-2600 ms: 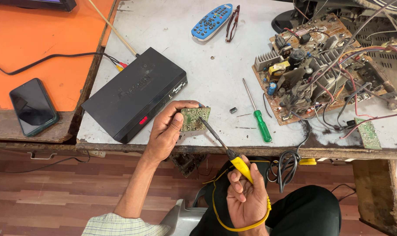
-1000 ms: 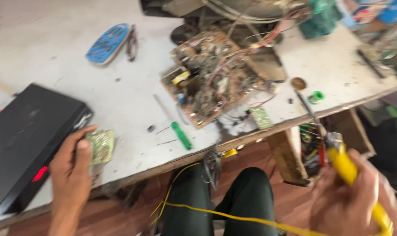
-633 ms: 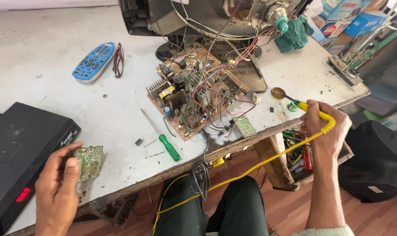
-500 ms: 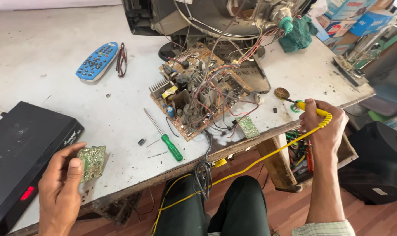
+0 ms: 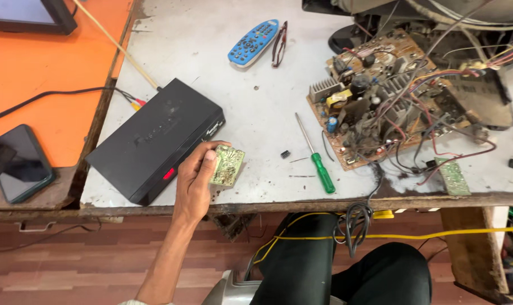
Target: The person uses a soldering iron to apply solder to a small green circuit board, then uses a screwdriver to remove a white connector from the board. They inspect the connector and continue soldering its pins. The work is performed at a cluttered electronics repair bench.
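My left hand point(image 5: 195, 178) grips the small green circuit board point(image 5: 227, 165) against the desk point(image 5: 256, 113); my right hand is out of view, and soldering would need it back.

black box point(image 5: 155, 138) left, screwdriver point(image 5: 315, 155) right

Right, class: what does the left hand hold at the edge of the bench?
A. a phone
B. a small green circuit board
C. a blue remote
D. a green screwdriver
B: the left hand grips a small green circuit board beside the black box, while the screwdriver, remote and phone lie untouched.
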`<act>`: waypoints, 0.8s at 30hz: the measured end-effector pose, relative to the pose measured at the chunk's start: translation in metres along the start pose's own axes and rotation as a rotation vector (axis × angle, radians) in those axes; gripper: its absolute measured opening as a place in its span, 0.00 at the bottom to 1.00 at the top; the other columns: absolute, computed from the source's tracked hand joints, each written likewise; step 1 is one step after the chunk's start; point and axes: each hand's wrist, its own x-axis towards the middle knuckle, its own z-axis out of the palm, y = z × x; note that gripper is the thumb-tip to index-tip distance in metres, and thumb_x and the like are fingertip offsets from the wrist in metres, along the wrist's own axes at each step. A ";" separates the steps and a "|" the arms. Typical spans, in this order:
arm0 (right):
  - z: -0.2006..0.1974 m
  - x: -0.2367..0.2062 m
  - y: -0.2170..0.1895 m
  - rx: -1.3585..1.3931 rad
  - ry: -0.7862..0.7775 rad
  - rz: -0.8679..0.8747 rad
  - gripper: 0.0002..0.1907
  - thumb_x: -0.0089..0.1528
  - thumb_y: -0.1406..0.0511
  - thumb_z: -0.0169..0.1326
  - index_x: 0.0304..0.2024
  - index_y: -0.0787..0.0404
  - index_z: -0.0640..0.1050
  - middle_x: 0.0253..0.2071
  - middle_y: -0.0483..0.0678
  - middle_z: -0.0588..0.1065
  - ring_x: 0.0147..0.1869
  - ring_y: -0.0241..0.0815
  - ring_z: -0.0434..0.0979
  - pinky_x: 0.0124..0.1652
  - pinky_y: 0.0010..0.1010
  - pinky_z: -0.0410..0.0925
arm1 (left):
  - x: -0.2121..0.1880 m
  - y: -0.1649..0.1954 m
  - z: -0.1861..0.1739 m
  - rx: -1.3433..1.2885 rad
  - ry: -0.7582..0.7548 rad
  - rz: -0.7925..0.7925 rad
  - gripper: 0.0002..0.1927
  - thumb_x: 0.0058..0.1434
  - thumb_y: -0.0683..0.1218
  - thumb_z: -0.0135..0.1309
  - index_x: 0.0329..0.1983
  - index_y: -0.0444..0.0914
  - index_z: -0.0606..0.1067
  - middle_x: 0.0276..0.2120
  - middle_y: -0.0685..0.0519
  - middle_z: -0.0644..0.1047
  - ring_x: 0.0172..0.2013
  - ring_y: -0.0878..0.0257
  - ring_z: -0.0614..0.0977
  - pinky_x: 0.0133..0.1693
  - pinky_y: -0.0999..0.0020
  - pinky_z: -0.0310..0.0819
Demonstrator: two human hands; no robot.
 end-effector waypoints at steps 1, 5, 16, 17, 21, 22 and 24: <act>0.005 -0.005 0.002 -0.013 -0.020 0.004 0.16 0.69 0.60 0.53 0.52 0.66 0.78 0.34 0.56 0.78 0.30 0.45 0.77 0.29 0.35 0.69 | 0.001 0.000 0.000 -0.004 -0.007 -0.011 0.21 0.75 0.55 0.41 0.51 0.35 0.78 0.33 0.54 0.80 0.33 0.71 0.78 0.36 0.75 0.73; 0.017 -0.022 0.003 -0.021 -0.100 0.034 0.17 0.69 0.60 0.53 0.55 0.65 0.77 0.37 0.58 0.79 0.33 0.49 0.78 0.32 0.38 0.71 | 0.004 0.000 0.001 0.007 -0.019 -0.022 0.21 0.75 0.54 0.40 0.48 0.35 0.78 0.32 0.55 0.81 0.33 0.71 0.79 0.37 0.74 0.74; 0.030 -0.087 0.057 0.498 -0.790 0.801 0.22 0.67 0.59 0.52 0.62 0.62 0.74 0.45 0.65 0.81 0.40 0.59 0.81 0.39 0.48 0.74 | 0.013 -0.004 0.006 0.159 -0.037 -0.057 0.21 0.75 0.53 0.40 0.43 0.34 0.78 0.23 0.59 0.73 0.26 0.72 0.69 0.29 0.71 0.63; 0.038 -0.105 0.040 0.651 -0.905 0.989 0.23 0.67 0.59 0.51 0.62 0.61 0.74 0.46 0.66 0.81 0.40 0.60 0.81 0.39 0.49 0.74 | 0.014 -0.005 0.006 0.179 -0.041 -0.069 0.21 0.75 0.53 0.40 0.43 0.34 0.79 0.22 0.58 0.73 0.24 0.72 0.68 0.28 0.71 0.62; 0.059 -0.204 -0.058 0.825 -0.683 0.567 0.18 0.68 0.60 0.51 0.57 0.62 0.79 0.43 0.61 0.82 0.37 0.51 0.82 0.37 0.39 0.77 | 0.014 -0.005 0.006 0.248 -0.037 -0.081 0.20 0.74 0.52 0.40 0.43 0.34 0.78 0.20 0.58 0.70 0.23 0.71 0.65 0.26 0.69 0.59; 0.063 -0.241 -0.085 0.692 -0.333 -0.024 0.16 0.70 0.62 0.51 0.50 0.64 0.84 0.37 0.56 0.82 0.31 0.39 0.83 0.33 0.26 0.79 | 0.013 -0.005 0.006 0.261 -0.033 -0.077 0.19 0.74 0.51 0.40 0.43 0.34 0.78 0.20 0.58 0.70 0.23 0.71 0.65 0.26 0.69 0.59; 0.071 -0.249 -0.111 0.719 -0.308 -0.245 0.13 0.66 0.65 0.51 0.44 0.68 0.83 0.29 0.53 0.83 0.24 0.31 0.82 0.25 0.19 0.75 | 0.014 -0.005 0.005 0.269 -0.025 -0.046 0.19 0.74 0.51 0.41 0.43 0.33 0.78 0.21 0.57 0.70 0.23 0.71 0.65 0.27 0.69 0.59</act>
